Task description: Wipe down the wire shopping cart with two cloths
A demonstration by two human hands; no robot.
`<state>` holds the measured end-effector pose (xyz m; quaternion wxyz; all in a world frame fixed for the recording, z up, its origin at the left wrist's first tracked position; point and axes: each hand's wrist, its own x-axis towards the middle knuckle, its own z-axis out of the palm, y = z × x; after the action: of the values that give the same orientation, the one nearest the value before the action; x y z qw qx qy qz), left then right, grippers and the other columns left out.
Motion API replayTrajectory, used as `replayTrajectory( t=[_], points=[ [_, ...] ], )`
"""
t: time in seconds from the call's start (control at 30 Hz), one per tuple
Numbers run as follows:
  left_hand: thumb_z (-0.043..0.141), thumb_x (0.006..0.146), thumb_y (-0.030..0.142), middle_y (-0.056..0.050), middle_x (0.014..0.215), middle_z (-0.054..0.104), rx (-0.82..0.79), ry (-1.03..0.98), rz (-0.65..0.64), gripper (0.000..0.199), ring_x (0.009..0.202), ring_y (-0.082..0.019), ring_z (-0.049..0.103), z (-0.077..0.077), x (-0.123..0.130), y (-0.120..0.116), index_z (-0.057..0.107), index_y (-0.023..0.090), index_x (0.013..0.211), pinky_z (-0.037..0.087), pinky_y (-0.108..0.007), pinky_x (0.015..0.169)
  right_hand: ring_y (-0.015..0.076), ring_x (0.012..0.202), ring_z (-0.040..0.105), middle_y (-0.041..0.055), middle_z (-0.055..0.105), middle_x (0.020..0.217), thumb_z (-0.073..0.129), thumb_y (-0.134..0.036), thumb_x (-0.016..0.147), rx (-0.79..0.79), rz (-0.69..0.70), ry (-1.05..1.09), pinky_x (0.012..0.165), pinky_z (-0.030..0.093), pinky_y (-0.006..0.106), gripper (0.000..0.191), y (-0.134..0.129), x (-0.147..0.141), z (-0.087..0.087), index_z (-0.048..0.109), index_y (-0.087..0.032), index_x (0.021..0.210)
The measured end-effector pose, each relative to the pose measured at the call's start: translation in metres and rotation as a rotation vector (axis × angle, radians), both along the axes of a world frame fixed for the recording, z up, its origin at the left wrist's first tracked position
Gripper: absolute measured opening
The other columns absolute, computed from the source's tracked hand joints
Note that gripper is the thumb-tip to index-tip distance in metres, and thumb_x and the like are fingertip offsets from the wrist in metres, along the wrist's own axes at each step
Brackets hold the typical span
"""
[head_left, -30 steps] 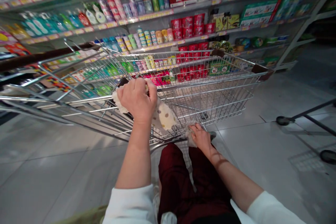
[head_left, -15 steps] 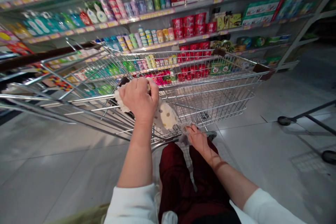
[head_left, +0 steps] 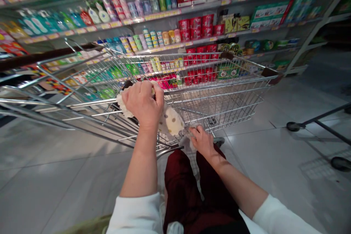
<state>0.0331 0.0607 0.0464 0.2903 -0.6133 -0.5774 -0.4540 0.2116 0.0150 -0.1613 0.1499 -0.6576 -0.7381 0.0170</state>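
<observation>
An empty-looking wire shopping cart (head_left: 219, 98) stands side-on in front of my knees. My left hand (head_left: 144, 100) is closed over the cart's upper side rail, with a cream spotted cloth (head_left: 174, 120) bunched under the palm and hanging down the inner side. Lower down, by the cart's bottom edge, my right hand (head_left: 202, 139) pinches a greyish rag (head_left: 188, 143). Its fingertips are close to the hanging end of the spotted cloth; I cannot tell whether they touch.
Shelves (head_left: 161, 14) of bottles, tubs and red boxes run behind the cart. The cart's dark handle (head_left: 41, 56) is at the left. On the right, a wheeled metal frame (head_left: 319, 122) stands on the tiled floor (head_left: 252, 153).
My right hand has moved slightly up and left with the grey rag, closer to the spotted cloth. The left hand keeps its hold on the rail; the view has shifted a little.
</observation>
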Motion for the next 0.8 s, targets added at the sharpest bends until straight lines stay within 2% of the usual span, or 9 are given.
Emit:
replayTrajectory(
  t=[0.1,0.17,0.23,0.33,0.4,0.47,0.6,0.7,0.8],
  points=[
    [0.045,0.091,0.032,-0.004,0.077,0.052,-0.025,-0.034,-0.021,0.019,0.083,-0.023,0.049,0.0,0.0,0.0,0.049,0.023,0.075,0.031,-0.04,0.085,0.0131,0.08,0.061,0.0044,0.059,0.116,0.052,-0.024,0.089,-0.063,-0.003,-0.024,0.066,0.043,0.023,0.042,-0.006,0.008,-0.022,0.059,-0.034,0.129],
    [0.044,0.091,0.032,-0.004,0.077,0.052,-0.038,-0.053,-0.042,0.019,0.084,-0.023,0.049,0.001,0.0,0.0,0.049,0.023,0.075,0.03,-0.041,0.086,0.0131,0.079,0.061,0.0036,0.06,0.114,0.052,-0.021,0.088,-0.061,0.021,0.013,0.067,0.044,0.024,0.04,-0.008,0.012,-0.029,0.061,-0.033,0.126],
    [0.045,0.09,0.031,-0.004,0.077,0.051,-0.04,-0.063,-0.053,0.018,0.084,-0.023,0.048,0.001,0.0,0.0,0.049,0.023,0.075,0.03,-0.041,0.086,0.0137,0.083,0.062,0.0031,0.06,0.116,0.052,-0.022,0.088,-0.043,0.046,0.062,0.071,0.046,0.024,0.04,-0.007,0.013,-0.024,0.062,-0.033,0.125],
    [0.046,0.09,0.031,-0.004,0.075,0.049,-0.022,-0.069,-0.059,0.018,0.082,-0.022,0.047,0.001,0.0,0.001,0.047,0.023,0.073,0.029,-0.04,0.086,0.0151,0.097,0.062,0.0036,0.059,0.121,0.047,-0.025,0.091,0.001,0.098,0.106,0.078,0.047,0.023,0.043,-0.003,0.006,-0.004,0.059,-0.033,0.131],
    [0.046,0.089,0.03,-0.003,0.074,0.049,-0.004,-0.073,-0.072,0.018,0.08,-0.022,0.046,0.0,0.0,0.002,0.046,0.023,0.073,0.029,-0.04,0.085,0.016,0.096,0.062,0.0048,0.059,0.122,0.045,-0.028,0.093,0.031,0.126,0.116,0.077,0.047,0.024,0.043,0.0,-0.003,0.009,0.058,-0.032,0.133],
    [0.047,0.089,0.03,-0.003,0.073,0.048,0.016,-0.071,-0.082,0.018,0.079,-0.021,0.046,0.0,0.0,0.003,0.045,0.023,0.072,0.029,-0.04,0.085,0.0159,0.091,0.063,0.0052,0.06,0.122,0.044,-0.029,0.093,0.037,0.134,0.095,0.074,0.047,0.025,0.041,0.002,-0.011,0.011,0.058,-0.032,0.132],
    [0.049,0.088,0.031,-0.002,0.072,0.048,0.036,-0.052,-0.094,0.02,0.078,-0.021,0.045,-0.001,-0.001,0.003,0.043,0.023,0.071,0.029,-0.039,0.084,0.0166,0.09,0.064,0.0056,0.059,0.126,0.042,-0.024,0.094,-0.048,0.095,-0.012,0.074,0.047,0.026,0.043,0.002,-0.014,-0.014,0.055,-0.033,0.133],
    [0.049,0.089,0.031,-0.002,0.072,0.048,0.044,-0.038,-0.094,0.02,0.077,-0.021,0.046,0.0,-0.001,0.002,0.042,0.023,0.071,0.029,-0.039,0.084,0.0173,0.096,0.064,0.0052,0.055,0.136,0.045,-0.024,0.092,-0.096,0.11,0.015,0.079,0.049,0.027,0.047,0.001,-0.007,-0.037,0.053,-0.033,0.137],
    [0.048,0.089,0.031,-0.002,0.072,0.048,0.051,-0.025,-0.083,0.02,0.077,-0.021,0.046,0.0,-0.001,0.001,0.043,0.023,0.071,0.03,-0.039,0.084,0.0177,0.101,0.063,0.004,0.054,0.138,0.047,-0.023,0.09,-0.082,0.147,0.125,0.084,0.049,0.027,0.046,0.002,-0.001,-0.039,0.058,-0.031,0.134]
  ],
)
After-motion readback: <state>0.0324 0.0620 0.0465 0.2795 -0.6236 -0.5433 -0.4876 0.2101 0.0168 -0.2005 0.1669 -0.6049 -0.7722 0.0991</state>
